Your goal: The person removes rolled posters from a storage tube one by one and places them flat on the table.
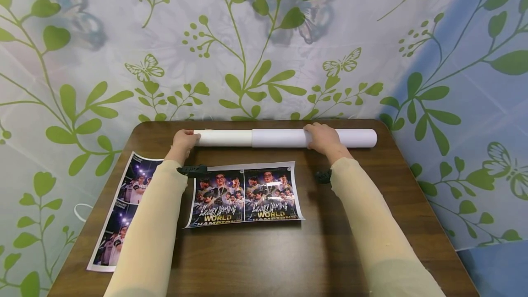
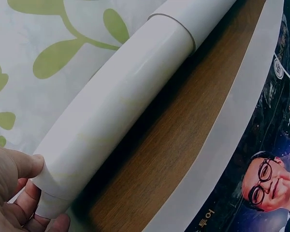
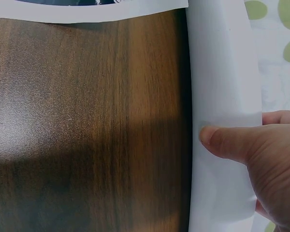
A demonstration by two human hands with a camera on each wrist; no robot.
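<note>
A long white poster tube point(image 1: 280, 138) lies across the far side of the table, a narrower cream-white section point(image 1: 227, 138) on its left meeting a wider section on its right. My left hand point(image 1: 184, 143) pinches the far left end of the narrow section; in the left wrist view, the thumb lies on top and the fingers point(image 2: 29, 200) curl under the end. My right hand point(image 1: 323, 139) grips the wider section near its middle. The right wrist view shows the thumb point(image 3: 222, 137) across it and other fingers behind, partly hidden.
A glossy printed sheet point(image 1: 244, 194) with two matching group pictures lies mid-table, its edges curling up. Another printed sheet point(image 1: 123, 214) lies at the left, partly under my left forearm. A leaf-patterned curtain point(image 1: 255, 45) hangs behind the table point(image 1: 264, 260).
</note>
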